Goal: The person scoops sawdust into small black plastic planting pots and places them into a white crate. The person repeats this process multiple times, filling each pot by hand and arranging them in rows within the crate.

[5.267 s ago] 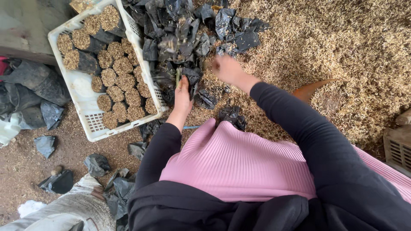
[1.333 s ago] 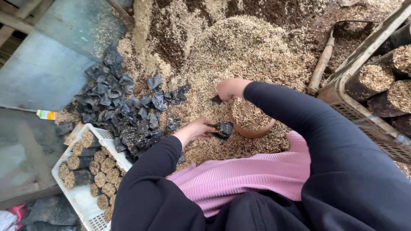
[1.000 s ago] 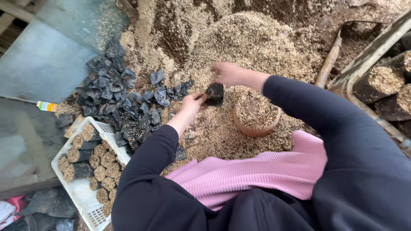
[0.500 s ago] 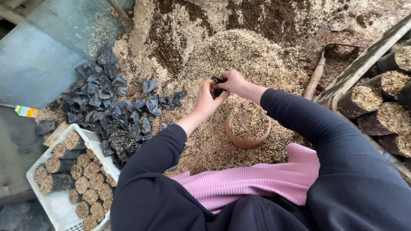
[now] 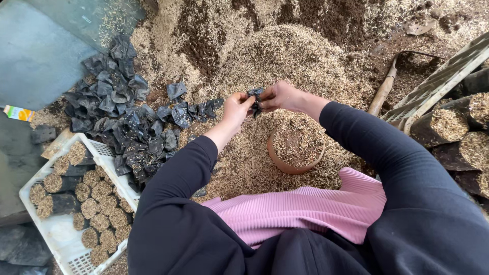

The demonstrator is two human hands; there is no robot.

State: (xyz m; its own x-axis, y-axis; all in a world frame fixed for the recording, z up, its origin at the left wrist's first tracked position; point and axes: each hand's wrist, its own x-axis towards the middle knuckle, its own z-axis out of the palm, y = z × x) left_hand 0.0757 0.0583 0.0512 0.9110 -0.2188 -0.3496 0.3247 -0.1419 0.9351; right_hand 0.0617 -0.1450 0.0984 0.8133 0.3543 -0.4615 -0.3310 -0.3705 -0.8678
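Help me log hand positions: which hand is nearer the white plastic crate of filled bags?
Left. The left hand is up and right of the white plastic crate; the right hand lies farther right, both pinching a small black plastic bag.

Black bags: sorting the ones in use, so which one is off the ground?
The small black bag pinched between left hand and right hand; others lie piled on the ground.

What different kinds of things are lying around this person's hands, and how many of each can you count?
Small black bag held by both hands: 1
Heap of empty black bags: 1
Brown bowl of husk mix: 1
White crate of filled bags: 1
Wooden-handled tool: 1
Total: 5
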